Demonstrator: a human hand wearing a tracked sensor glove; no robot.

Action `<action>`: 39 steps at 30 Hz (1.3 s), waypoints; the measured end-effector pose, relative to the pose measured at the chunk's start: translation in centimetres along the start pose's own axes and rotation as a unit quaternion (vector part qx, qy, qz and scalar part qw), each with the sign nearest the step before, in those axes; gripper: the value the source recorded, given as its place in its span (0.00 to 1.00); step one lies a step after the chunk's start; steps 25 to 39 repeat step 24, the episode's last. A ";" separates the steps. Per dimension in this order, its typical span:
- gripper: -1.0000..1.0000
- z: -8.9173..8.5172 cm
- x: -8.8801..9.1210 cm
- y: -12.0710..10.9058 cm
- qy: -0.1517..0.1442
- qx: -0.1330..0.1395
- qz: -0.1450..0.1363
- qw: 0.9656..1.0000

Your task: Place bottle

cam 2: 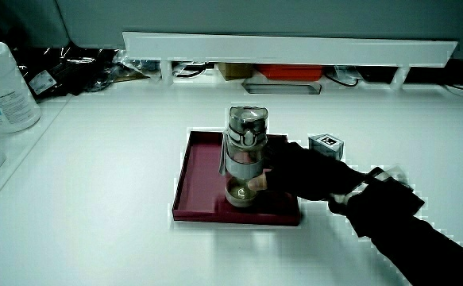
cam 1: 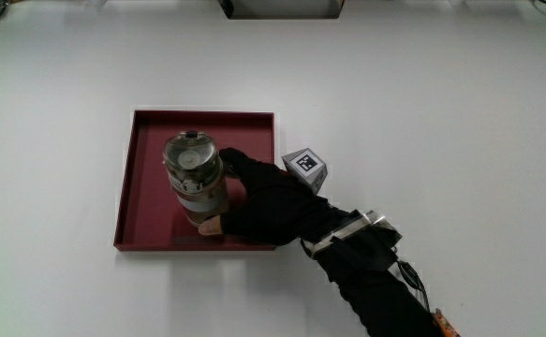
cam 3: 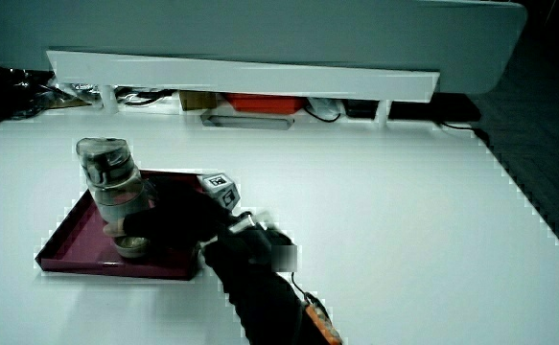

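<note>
A clear bottle [cam 1: 194, 180] with a grey lid stands upright in the dark red square tray [cam 1: 151, 140], in the part of the tray nearer the person. Both side views show the bottle [cam 2: 245, 155] [cam 3: 114, 196] standing on the tray [cam 2: 199, 179] [cam 3: 68, 244]. The hand [cam 1: 263, 201] in its black glove is wrapped around the lower body of the bottle, fingers curled on it and a thumb tip showing at its base. The patterned cube [cam 1: 307, 168] sits on the back of the hand [cam 2: 302, 175] [cam 3: 178, 225].
A low white partition [cam 2: 295, 49] runs along the table's edge farthest from the person, with cables and an orange item under it. A white canister [cam 2: 1, 83] stands at the table's edge in a side view.
</note>
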 end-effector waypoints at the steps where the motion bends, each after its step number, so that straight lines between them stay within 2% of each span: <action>1: 0.13 0.2 -0.4 -0.4 -0.007 0.002 -0.001 1.000; 2: 0.11 0.3 -0.6 -0.7 0.001 -0.001 0.012 1.000; 4: 0.07 0.7 -1.5 -1.7 0.005 0.001 0.008 1.000; 7: 0.02 1.4 -3.3 -3.2 0.017 -0.015 0.023 0.999; 12: 0.00 3.0 -6.6 -5.7 -0.023 -0.026 0.020 0.999; 13: 0.00 3.4 -6.9 -6.1 -0.034 -0.023 0.025 0.999; 19: 0.00 5.5 -10.2 -9.2 -0.069 -0.015 0.016 0.997; 24: 0.00 7.3 -11.1 -10.9 -0.116 0.010 0.026 0.993; 39: 0.00 7.3 -11.1 -10.9 -0.116 0.010 0.026 0.993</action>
